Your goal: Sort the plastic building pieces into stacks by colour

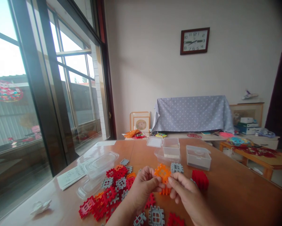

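Observation:
My left hand (pixel 142 188) and my right hand (pixel 185 193) meet above the wooden table (pixel 237 194), both pinched on an orange interlocking square tile piece (pixel 163 174). A second orange tile hangs joined below it between my fingers. Under my hands lies a scatter of red, grey and orange window-shaped tiles (pixel 112 191). A grey tile (pixel 176 168) lies just beyond my right hand. A red cube built of tiles (pixel 200 179) stands to the right of my hands.
Clear plastic containers (pixel 100 163) and lids lie at the left, more boxes (pixel 198 157) at the back. A paper sheet (pixel 70 177) and a crumpled tissue (pixel 40 207) lie near the left edge. A window is at the left, a covered cabinet (pixel 192 113) and a low table (pixel 256 153) behind.

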`<state>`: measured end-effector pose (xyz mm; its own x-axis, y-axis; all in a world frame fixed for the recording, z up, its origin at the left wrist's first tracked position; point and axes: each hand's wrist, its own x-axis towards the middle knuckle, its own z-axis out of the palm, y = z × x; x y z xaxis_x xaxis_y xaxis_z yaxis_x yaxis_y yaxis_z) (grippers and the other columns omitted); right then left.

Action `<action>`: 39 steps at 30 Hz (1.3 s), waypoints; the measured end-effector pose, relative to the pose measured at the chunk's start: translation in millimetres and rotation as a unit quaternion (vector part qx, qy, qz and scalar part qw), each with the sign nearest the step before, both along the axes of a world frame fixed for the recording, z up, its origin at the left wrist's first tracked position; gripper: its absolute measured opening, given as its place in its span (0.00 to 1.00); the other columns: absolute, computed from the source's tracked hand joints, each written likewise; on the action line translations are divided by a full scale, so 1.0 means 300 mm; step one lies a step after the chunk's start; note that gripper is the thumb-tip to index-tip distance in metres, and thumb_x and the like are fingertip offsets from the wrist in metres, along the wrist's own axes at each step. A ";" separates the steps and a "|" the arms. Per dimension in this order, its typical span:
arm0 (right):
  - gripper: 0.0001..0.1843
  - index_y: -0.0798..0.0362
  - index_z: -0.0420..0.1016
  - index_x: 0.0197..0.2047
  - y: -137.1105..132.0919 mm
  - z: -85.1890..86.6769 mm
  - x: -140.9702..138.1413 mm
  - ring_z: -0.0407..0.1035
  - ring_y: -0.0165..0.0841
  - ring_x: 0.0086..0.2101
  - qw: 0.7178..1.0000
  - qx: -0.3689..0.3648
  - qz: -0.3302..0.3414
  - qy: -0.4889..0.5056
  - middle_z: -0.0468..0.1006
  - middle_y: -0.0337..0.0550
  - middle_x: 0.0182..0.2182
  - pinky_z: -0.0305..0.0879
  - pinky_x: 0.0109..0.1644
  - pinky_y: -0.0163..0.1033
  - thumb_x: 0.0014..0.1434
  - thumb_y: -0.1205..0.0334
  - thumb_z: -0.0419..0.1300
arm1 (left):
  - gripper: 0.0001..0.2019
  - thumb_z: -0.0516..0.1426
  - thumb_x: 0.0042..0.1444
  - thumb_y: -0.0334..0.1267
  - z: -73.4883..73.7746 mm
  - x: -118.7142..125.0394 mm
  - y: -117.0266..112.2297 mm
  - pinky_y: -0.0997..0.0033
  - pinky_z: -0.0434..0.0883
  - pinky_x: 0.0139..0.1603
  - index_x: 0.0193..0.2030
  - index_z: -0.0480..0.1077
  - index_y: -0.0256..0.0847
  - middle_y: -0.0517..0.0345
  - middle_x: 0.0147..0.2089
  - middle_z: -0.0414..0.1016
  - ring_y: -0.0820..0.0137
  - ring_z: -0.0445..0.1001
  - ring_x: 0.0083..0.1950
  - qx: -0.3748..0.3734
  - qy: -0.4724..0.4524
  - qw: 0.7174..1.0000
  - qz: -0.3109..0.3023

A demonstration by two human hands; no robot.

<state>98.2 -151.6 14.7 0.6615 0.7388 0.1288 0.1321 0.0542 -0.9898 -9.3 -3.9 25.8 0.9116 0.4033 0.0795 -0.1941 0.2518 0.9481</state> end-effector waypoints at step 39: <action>0.28 0.51 0.75 0.48 -0.032 0.040 0.060 0.59 0.26 0.20 0.989 0.061 -0.134 0.019 0.70 0.34 0.25 0.52 0.24 0.33 0.57 0.35 0.63 | 0.22 0.66 0.53 0.47 -0.127 0.047 0.139 0.58 0.65 0.59 0.54 0.78 0.45 0.49 0.55 0.77 0.54 0.70 0.58 0.508 0.115 0.843 0.131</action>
<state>116.2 -161.3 26.8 0.8376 0.5170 0.1768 0.1205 0.1407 -0.9827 4.9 37.8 -12.2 0.8405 0.4230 0.3385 0.1016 -0.7369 0.6683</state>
